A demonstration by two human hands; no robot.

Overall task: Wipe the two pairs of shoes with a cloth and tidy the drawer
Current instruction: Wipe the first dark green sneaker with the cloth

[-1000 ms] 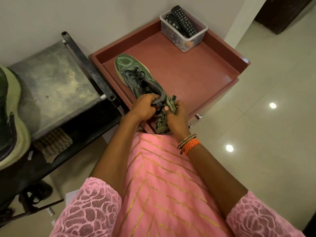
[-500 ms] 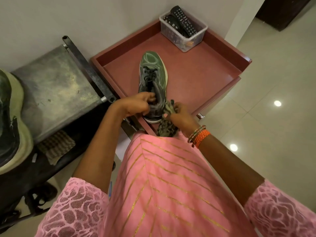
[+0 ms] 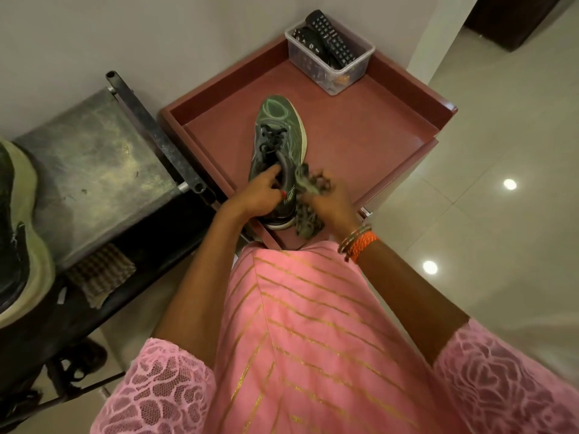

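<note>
A dark green sneaker (image 3: pixel 277 133) with black laces lies in the open reddish drawer (image 3: pixel 369 136), toe pointing away from me. My left hand (image 3: pixel 257 195) holds its heel end, fingers reaching into the opening. My right hand (image 3: pixel 332 203) grips a crumpled patterned cloth (image 3: pixel 305 219) against the sneaker's right side near the heel. Another shoe (image 3: pixel 18 233) with a pale sole shows at the far left edge, partly cut off.
A clear plastic tub (image 3: pixel 344 73) with remote controls stands in the drawer's far corner. A dusty metal stand (image 3: pixel 94 173) sits left of the drawer, a folded checked cloth (image 3: pixel 100 274) on its lower shelf. Tiled floor (image 3: pixel 501 183) lies to the right.
The sneaker has turned from slanting left to pointing straight away. My left hand slid to the heel opening, and my right hand moved the cloth along the shoe's right side.
</note>
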